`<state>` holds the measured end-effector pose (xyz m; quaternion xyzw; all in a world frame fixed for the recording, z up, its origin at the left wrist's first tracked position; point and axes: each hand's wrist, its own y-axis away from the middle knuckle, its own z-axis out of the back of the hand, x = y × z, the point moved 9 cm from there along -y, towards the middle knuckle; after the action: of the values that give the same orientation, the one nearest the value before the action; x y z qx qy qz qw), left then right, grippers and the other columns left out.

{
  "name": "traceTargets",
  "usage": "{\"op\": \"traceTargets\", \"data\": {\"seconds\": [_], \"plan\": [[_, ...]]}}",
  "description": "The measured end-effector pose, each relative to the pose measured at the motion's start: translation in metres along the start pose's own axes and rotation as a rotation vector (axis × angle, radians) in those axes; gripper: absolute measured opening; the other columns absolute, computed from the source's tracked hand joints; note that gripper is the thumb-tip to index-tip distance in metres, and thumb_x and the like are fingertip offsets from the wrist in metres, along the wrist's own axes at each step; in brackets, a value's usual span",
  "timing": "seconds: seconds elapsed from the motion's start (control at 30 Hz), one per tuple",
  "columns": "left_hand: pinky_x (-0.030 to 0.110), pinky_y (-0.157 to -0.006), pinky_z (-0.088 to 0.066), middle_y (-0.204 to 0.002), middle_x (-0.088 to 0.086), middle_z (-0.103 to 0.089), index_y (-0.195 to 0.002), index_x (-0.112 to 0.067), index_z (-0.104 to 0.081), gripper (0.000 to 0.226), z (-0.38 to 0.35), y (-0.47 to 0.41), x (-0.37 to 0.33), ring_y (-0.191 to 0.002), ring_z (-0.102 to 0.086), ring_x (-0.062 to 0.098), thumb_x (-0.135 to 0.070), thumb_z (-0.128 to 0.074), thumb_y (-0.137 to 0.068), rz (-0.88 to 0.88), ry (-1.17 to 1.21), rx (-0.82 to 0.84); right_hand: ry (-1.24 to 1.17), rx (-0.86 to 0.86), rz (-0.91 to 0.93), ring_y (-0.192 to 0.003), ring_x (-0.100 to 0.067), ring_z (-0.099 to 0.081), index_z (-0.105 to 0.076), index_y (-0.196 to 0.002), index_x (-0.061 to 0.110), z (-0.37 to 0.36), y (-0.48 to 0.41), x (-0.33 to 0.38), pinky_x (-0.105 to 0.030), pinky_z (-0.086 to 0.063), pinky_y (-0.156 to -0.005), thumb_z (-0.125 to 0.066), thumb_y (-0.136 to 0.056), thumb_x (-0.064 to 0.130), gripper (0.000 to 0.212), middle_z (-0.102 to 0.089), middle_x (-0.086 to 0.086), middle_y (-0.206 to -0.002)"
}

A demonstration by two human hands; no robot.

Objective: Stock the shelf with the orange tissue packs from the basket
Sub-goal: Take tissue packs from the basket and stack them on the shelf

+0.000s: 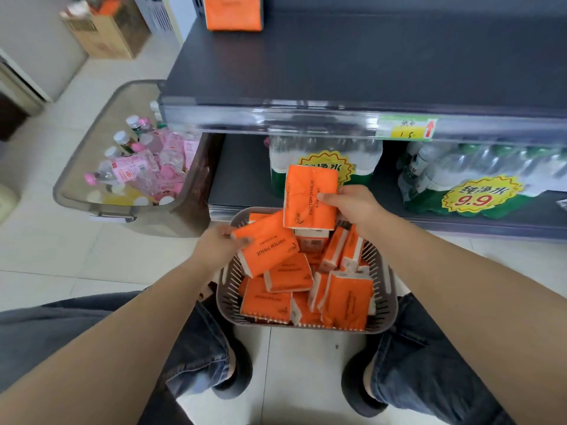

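Two packs held, one per hand, above the basket (pixel 385 297).
Right hand (pixel 349 204) fingers grip the upright pack (pixel 310 197), long axis pointing at the shelf (pixel 352 65) ahead, and nearer to it. Left hand (pixel 219 243) fingers pinch the tilted pack (pixel 267 245) lower, over the basket's far-left corner.

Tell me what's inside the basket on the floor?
The grey basket holds a loose pile of orange tissue packs. The left hand grips one pack over it; the right hand holds a second pack. The pile covers the basket's bottom, hiding anything beneath.
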<state>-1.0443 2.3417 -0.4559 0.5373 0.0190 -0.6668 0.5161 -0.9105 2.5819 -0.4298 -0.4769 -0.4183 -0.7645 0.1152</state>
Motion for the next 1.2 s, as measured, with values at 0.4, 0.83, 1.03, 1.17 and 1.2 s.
{"op": "traceTargets", "data": {"seconds": [0.4,0.83,1.03,1.17,1.2], "plan": [[0.026,-0.057,-0.055,-0.1,0.018,-0.066,-0.097,-0.007,-0.055,0.016,0.04,0.033,-0.07,-0.078,-0.066,0.026,-0.021,-0.063,-0.092,-0.113,0.519,-0.087,-0.494,0.077,-0.116,-0.103,-0.029,-0.065,-0.054,-0.122,-0.003,-0.037,0.067,0.01,-0.036,-0.055,-0.072,-0.066,-0.087,0.008,0.038,-0.064,-0.019,-0.118],[0.029,-0.071,-0.055,-0.099,-0.001,-0.076,-0.11,-0.017,-0.062,0.023,0.06,0.046,-0.125,-0.09,-0.073,0.014,-0.033,-0.058,-0.094,-0.267,0.737,0.018,-0.858,0.15,-0.133,-0.091,-0.029,-0.064,-0.056,-0.103,0.004,-0.07,0.104,0.057,-0.041,-0.056,-0.064,-0.064,-0.088,0.006,0.017,-0.065,-0.019,-0.102],[0.027,-0.081,-0.055,-0.115,0.003,-0.072,-0.117,-0.016,-0.065,0.043,0.068,0.057,-0.156,-0.106,-0.068,0.016,-0.047,-0.059,-0.088,-0.407,0.702,0.082,-0.917,0.146,-0.104,-0.091,-0.026,-0.066,-0.058,-0.104,0.008,-0.082,0.11,0.083,-0.038,-0.056,-0.064,-0.064,-0.088,0.009,0.017,-0.067,-0.016,-0.103],[0.039,-0.091,-0.053,-0.119,0.008,-0.069,-0.126,-0.01,-0.055,0.068,0.071,0.058,-0.17,-0.111,-0.065,0.024,-0.041,-0.08,-0.071,-0.435,0.7,0.07,-0.941,0.157,-0.07,-0.088,-0.025,-0.068,-0.058,-0.105,0.006,-0.09,0.111,0.102,-0.034,-0.058,-0.058,-0.065,-0.088,0.01,0.019,-0.069,-0.017,-0.102],[0.038,-0.089,-0.054,-0.117,0.008,-0.07,-0.125,-0.011,-0.055,0.068,0.073,0.056,-0.172,-0.11,-0.066,0.025,-0.036,-0.083,-0.068,-0.447,0.681,0.057,-0.946,0.167,-0.062,-0.087,-0.025,-0.068,-0.058,-0.106,0.006,-0.092,0.111,0.107,-0.034,-0.058,-0.058,-0.065,-0.088,0.01,0.02,-0.069,-0.017,-0.102]]}}
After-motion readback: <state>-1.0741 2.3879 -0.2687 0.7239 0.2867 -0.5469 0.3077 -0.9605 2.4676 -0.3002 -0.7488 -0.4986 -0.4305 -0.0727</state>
